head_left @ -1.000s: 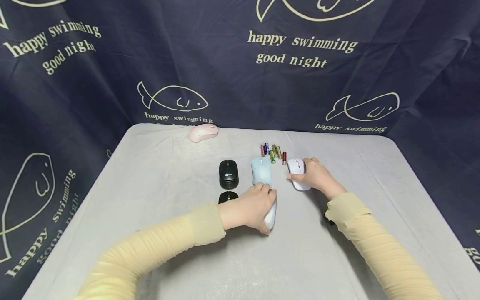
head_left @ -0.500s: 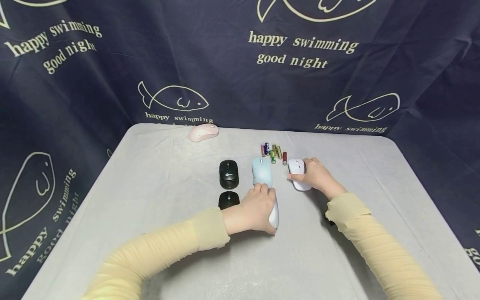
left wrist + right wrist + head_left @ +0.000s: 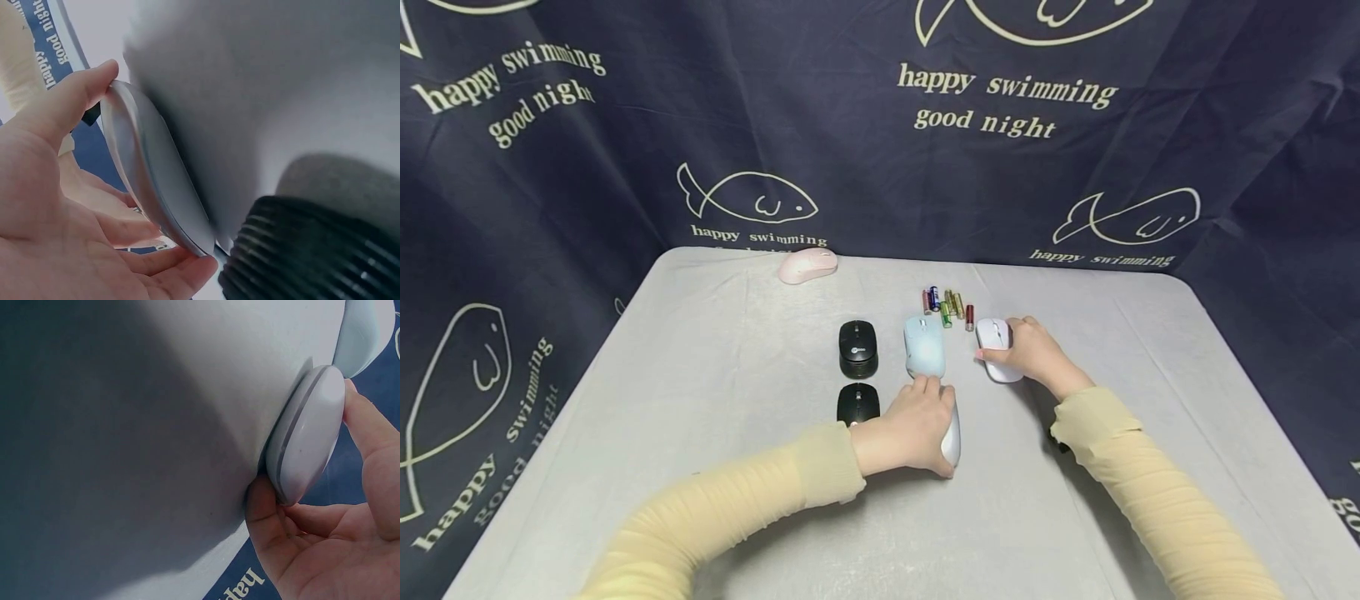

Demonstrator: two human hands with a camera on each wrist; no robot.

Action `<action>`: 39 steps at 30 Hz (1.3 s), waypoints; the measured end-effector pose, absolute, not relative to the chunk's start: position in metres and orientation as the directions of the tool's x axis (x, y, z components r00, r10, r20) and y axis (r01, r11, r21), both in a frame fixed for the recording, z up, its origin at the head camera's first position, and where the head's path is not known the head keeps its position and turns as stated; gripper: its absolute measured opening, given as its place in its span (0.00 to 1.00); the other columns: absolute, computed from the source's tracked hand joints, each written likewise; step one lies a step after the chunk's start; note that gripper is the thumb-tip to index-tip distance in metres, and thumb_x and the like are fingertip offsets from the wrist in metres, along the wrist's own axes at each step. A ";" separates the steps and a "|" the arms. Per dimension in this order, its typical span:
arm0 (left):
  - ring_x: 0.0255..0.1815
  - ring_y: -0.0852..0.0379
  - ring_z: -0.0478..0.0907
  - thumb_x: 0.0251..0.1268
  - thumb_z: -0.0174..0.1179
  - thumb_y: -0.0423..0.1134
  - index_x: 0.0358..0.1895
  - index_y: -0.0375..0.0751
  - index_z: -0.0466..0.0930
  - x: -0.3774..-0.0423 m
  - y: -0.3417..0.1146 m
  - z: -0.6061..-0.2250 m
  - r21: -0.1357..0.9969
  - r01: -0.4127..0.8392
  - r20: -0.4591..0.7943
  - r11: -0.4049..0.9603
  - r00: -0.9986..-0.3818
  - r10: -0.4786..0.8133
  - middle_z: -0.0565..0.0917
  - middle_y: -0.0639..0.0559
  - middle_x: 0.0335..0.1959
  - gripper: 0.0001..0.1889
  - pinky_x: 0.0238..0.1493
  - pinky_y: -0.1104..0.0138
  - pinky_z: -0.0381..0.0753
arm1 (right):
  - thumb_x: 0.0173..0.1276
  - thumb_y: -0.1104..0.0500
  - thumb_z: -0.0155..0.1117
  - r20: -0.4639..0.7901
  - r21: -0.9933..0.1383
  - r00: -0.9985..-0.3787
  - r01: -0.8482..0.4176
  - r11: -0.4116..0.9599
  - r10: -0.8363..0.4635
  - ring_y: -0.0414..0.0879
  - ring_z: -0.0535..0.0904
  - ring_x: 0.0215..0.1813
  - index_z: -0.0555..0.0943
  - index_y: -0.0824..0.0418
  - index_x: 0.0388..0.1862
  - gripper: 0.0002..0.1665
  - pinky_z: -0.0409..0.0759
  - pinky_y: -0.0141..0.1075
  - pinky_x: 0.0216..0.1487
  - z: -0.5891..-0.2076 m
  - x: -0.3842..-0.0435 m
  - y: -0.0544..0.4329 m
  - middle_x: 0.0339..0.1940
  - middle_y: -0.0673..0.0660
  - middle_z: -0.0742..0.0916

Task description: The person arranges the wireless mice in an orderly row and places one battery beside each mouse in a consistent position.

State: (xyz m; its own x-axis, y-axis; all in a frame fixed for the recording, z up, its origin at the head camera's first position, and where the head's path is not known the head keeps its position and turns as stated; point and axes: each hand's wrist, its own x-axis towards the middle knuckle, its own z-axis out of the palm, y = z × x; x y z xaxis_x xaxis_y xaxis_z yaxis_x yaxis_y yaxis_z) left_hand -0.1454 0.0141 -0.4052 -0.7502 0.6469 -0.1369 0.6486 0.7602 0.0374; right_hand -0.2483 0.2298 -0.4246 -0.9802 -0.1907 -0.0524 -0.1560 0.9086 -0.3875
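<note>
My left hand [image 3: 916, 429] grips a pale grey-white computer mouse [image 3: 952, 437] by its two ends, thumb at the near end and fingertips at the far one. In the left wrist view that mouse [image 3: 147, 162] lies close against the tabletop. A light blue mouse [image 3: 924, 346] sits just beyond the left fingers. My right hand [image 3: 1036, 354] holds a white mouse [image 3: 994, 335] by its sides, thumb on the left. The right wrist view shows this mouse [image 3: 309, 434] low on the cloth between thumb and fingers.
Two black mice stand left of centre, a farther mouse [image 3: 857, 346] and a nearer mouse [image 3: 857, 402] partly behind the left wrist. A pink mouse [image 3: 807, 266] lies at the back edge. Several small batteries [image 3: 953, 304] are grouped behind the blue mouse on the grey-white table [image 3: 737, 333].
My left hand has shifted slightly right and toward the person with the pale mouse, uncovering more of the nearer black mouse. The right hand and its mouse stay in place.
</note>
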 end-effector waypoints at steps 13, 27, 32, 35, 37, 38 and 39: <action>0.56 0.47 0.67 0.32 0.71 0.68 0.63 0.30 0.66 -0.146 0.013 -0.411 0.049 0.653 -0.145 0.755 -0.744 0.653 0.72 0.38 0.55 0.56 0.52 0.62 0.74 | 0.53 0.43 0.72 -0.056 -0.396 -0.982 -0.146 0.907 -0.183 0.62 0.76 0.42 0.69 0.81 0.56 0.48 0.77 0.53 0.45 -0.425 -0.248 0.227 0.44 0.75 0.77; 0.57 0.46 0.67 0.32 0.70 0.69 0.64 0.30 0.65 -0.144 0.011 -0.410 0.024 0.660 -0.142 0.751 -0.741 0.656 0.72 0.37 0.56 0.57 0.52 0.62 0.74 | 0.53 0.43 0.72 -0.055 -0.398 -0.981 -0.150 0.905 -0.186 0.62 0.76 0.42 0.69 0.81 0.56 0.48 0.77 0.53 0.45 -0.426 -0.248 0.226 0.44 0.75 0.77; 0.58 0.47 0.67 0.29 0.70 0.71 0.64 0.32 0.65 -0.145 0.009 -0.410 0.038 0.650 -0.132 0.759 -0.749 0.649 0.72 0.39 0.57 0.59 0.52 0.62 0.74 | 0.53 0.43 0.72 -0.052 -0.395 -0.979 -0.160 0.904 -0.196 0.63 0.75 0.43 0.69 0.81 0.56 0.48 0.77 0.53 0.46 -0.425 -0.248 0.227 0.45 0.76 0.78; 0.58 0.47 0.68 0.30 0.69 0.72 0.65 0.33 0.65 -0.146 0.008 -0.407 0.034 0.653 -0.123 0.757 -0.749 0.652 0.71 0.39 0.58 0.59 0.52 0.61 0.74 | 0.53 0.43 0.72 -0.049 -0.398 -0.979 -0.165 0.903 -0.200 0.63 0.75 0.43 0.70 0.82 0.55 0.48 0.77 0.53 0.46 -0.425 -0.249 0.228 0.44 0.76 0.78; 0.57 0.48 0.68 0.31 0.69 0.72 0.65 0.33 0.65 -0.148 0.007 -0.403 0.033 0.658 -0.113 0.752 -0.746 0.657 0.72 0.40 0.57 0.58 0.51 0.61 0.75 | 0.53 0.44 0.72 -0.046 -0.401 -0.978 -0.166 0.901 -0.201 0.62 0.74 0.44 0.70 0.82 0.55 0.47 0.77 0.53 0.46 -0.425 -0.249 0.228 0.44 0.76 0.78; 0.56 0.48 0.69 0.32 0.68 0.72 0.65 0.33 0.65 -0.149 0.007 -0.401 0.030 0.660 -0.107 0.750 -0.744 0.659 0.72 0.41 0.57 0.57 0.50 0.61 0.75 | 0.54 0.44 0.72 -0.044 -0.402 -0.978 -0.168 0.900 -0.202 0.62 0.74 0.44 0.70 0.82 0.55 0.47 0.77 0.53 0.46 -0.425 -0.249 0.229 0.44 0.75 0.78; 0.56 0.49 0.69 0.33 0.68 0.71 0.65 0.34 0.65 -0.150 0.006 -0.398 0.031 0.659 -0.104 0.751 -0.745 0.658 0.72 0.41 0.56 0.57 0.49 0.61 0.76 | 0.54 0.44 0.72 -0.041 -0.403 -0.978 -0.170 0.899 -0.203 0.62 0.73 0.44 0.70 0.82 0.55 0.46 0.77 0.53 0.46 -0.425 -0.249 0.229 0.43 0.75 0.79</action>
State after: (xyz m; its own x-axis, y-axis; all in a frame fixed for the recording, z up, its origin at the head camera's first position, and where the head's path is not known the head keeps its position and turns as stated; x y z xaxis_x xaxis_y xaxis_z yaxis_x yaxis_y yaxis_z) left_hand -0.1495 0.0058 -0.3978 -0.7455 0.6584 -0.1036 0.6593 0.7513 0.0307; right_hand -0.2486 0.2286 -0.4250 -0.9783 -0.2029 -0.0412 -0.1695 0.8992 -0.4034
